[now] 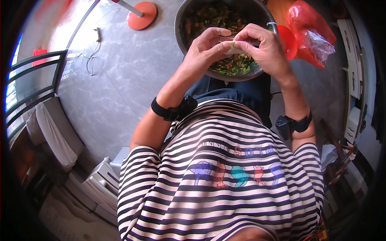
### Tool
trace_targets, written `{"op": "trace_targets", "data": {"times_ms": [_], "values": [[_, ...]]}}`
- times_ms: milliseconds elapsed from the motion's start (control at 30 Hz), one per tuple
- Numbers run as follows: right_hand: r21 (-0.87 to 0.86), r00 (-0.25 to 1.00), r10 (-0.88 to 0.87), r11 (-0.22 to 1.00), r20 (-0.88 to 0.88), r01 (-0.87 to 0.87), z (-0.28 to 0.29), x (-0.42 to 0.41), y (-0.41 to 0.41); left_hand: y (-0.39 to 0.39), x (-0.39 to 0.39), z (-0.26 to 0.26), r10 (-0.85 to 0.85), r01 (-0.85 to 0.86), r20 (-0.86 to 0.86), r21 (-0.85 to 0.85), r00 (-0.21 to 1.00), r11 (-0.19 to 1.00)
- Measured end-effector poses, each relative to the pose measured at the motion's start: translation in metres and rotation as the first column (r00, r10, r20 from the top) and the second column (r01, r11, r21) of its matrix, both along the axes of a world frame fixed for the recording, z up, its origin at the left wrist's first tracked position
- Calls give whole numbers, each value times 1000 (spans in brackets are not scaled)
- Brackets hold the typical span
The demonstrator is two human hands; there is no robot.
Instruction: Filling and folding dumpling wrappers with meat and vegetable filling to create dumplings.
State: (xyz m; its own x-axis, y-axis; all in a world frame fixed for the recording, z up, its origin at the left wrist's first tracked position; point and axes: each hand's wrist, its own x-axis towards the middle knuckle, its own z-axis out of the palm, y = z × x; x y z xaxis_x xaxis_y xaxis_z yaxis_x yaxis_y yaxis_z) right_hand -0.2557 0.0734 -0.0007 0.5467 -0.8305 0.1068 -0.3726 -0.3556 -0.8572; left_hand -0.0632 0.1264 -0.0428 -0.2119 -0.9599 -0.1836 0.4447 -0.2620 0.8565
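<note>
Over a large metal bowl (178,33), both hands hold one pale dough wrapper (236,50), folded, with a little green showing at its top edge. My left hand (211,45) grips its left side, thumb tip near the middle. Thumb and fingers of my right hand (259,45) pinch the wrapper's upper edge, close beside the left thumb. Below the hands, a chopped filling (232,68) of green pieces and reddish-brown bits lies in the bowl. How much filling the wrapper holds is hidden by the fingers.
Right of the bowl are a red plastic dish (288,43) and a red plastic bag (310,33) with clear film. A round orange-red stand base (142,16) is on the tiled floor, left of the bowl. Farther left lie a cable (88,64) and a black metal railing (58,72).
</note>
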Motion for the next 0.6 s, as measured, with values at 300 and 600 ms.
{"op": "trace_targets", "data": {"times_ms": [300, 600], "values": [[194, 987, -88, 979, 134, 61, 0, -8, 3, -4, 5, -9, -70, 70, 68, 7, 995, 998], [-43, 999, -15, 999, 38, 16, -5, -10, 8, -4, 6, -9, -70, 71, -102, 12, 992, 997]]}}
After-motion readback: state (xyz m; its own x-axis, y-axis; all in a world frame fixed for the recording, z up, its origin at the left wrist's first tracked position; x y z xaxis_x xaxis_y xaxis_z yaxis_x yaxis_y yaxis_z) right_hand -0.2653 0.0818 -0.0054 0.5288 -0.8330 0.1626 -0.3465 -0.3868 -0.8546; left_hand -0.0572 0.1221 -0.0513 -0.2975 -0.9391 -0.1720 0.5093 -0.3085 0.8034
